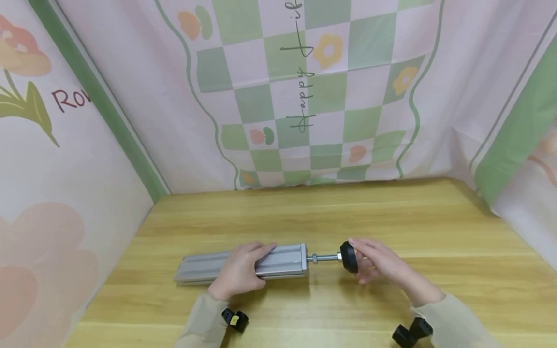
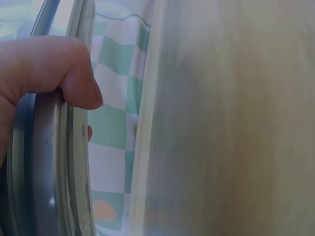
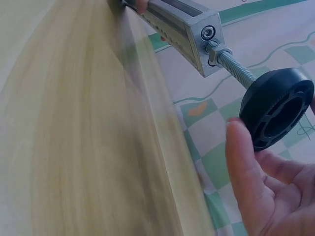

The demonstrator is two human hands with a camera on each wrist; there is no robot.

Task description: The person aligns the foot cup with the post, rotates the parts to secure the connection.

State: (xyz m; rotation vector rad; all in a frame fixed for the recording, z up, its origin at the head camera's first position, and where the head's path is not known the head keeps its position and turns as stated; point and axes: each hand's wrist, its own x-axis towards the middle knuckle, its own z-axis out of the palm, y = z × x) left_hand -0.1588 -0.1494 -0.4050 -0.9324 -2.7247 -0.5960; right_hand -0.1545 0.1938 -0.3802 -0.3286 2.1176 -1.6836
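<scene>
A silvery aluminium profile [image 1: 283,261] lies sideways in front of me, with lengthwise grooves. My left hand [image 1: 241,270] grips it around the middle, the thumb [image 2: 81,88] bent over one side in the left wrist view. From the profile's right end a threaded rod [image 1: 328,257] sticks out, with a hex nut [image 1: 314,258] close to the end face. A black round levelling foot [image 1: 348,257] sits at the rod's outer end. My right hand [image 1: 383,263] holds this foot by its rim between thumb and fingers. In the right wrist view, a socket-head screw [image 3: 208,33] shows in the end face.
Under the hands is a wood-grain table [image 1: 330,212]. A checkered green and white curtain [image 1: 326,106] hangs behind its far edge, and a patterned cloth [image 1: 65,193] hangs at the left. Black wrist cameras [image 1: 235,320] sit on both sleeves.
</scene>
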